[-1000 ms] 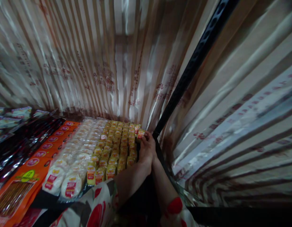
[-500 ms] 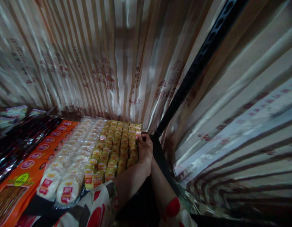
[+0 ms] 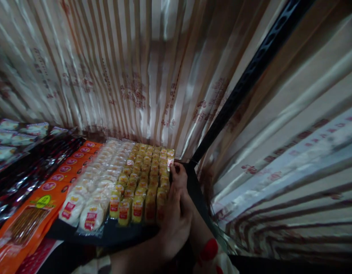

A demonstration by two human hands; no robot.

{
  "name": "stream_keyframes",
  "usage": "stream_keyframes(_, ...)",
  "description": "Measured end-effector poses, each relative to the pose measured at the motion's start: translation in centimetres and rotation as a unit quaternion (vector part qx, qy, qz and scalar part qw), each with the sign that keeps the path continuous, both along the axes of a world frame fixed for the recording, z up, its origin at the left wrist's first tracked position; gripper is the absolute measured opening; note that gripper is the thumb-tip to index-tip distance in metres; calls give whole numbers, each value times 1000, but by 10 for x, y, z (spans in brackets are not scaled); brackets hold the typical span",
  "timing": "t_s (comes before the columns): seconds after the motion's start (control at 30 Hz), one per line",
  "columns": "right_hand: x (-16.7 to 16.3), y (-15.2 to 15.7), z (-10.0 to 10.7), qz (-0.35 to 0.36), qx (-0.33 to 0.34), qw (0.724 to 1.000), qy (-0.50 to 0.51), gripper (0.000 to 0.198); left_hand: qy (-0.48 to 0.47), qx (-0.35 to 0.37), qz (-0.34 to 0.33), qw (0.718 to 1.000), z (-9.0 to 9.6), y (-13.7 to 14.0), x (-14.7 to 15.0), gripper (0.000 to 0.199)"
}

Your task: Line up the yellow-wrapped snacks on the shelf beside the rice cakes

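My right hand reaches to the back right corner of a block of small yellow-wrapped snack packets. Its thumb and fingertips are closed at a packet with a pale, shiny front at the end of the right column. Nearer to me, my left hand lies along the right side of the block, in front of the right wrist. The left fingers point forward, look stretched out, and hold nothing that I can see. Shadow partly hides them and the nearest packets.
Left of the yellow packets lie clear bags of round white cakes, orange snack bags and dark shiny packs. A black perforated post rises at the shelf's back right corner. Striped printed sheeting hangs behind.
My left hand has drawn back toward me from the back corner, uncovering the front right packets. My right hand stays at the corner packet. The view has shifted slightly left.
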State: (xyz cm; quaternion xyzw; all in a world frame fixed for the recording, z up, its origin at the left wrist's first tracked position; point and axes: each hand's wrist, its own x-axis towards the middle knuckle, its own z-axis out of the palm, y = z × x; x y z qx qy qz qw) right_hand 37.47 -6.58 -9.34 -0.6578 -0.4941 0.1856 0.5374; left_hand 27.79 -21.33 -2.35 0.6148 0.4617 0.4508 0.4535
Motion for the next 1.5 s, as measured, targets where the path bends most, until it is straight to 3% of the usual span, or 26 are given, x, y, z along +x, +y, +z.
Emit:
stream_keyframes(0.07,-3,-7,2,-18,11,1000,-3,43,92,96,25,991,-10,-20,-22,43)
stream_keyframes(0.1,-4,-12,4,-26,17,999,-9,43,158,162,40,973,-17,-28,-37,47)
stream_keyframes(0.2,-6,-24,11,-29,36,998,-32,42,345,311,79,882,-39,-45,-87,55)
stream_keyframes(0.33,-13,-32,36,-20,81,992,-93,38,465,354,116,803,-62,-46,-142,57)
stream_keyframes(0.43,-29,-30,60,6,98,986,-134,37,493,405,83,766,-65,-39,-162,56)
stream_keyframes(0.53,-52,-22,77,77,86,976,-185,40,510,446,23,735,-61,-31,-166,57)
stream_keyframes(0.6,-67,-16,81,147,50,958,-241,43,522,440,3,731,-58,-28,-164,57)
stream_keyframes(0.73,-95,-3,81,260,-51,898,-352,47,518,404,6,754,-53,-27,-163,55)
stream_keyframes(0.9,-121,5,82,286,-122,847,-431,51,493,376,3,784,-52,-27,-163,55)
stream_keyframes(1.1,-120,5,80,275,-112,853,-430,50,468,373,18,801,-54,-27,-162,54)
stream_keyframes(1.33,-119,16,76,252,-104,864,-422,48,486,389,26,782,-47,-28,-163,53)
stream_keyframes(1.5,-120,23,71,231,-106,869,-424,47,468,417,62,777,-56,-31,-163,47)
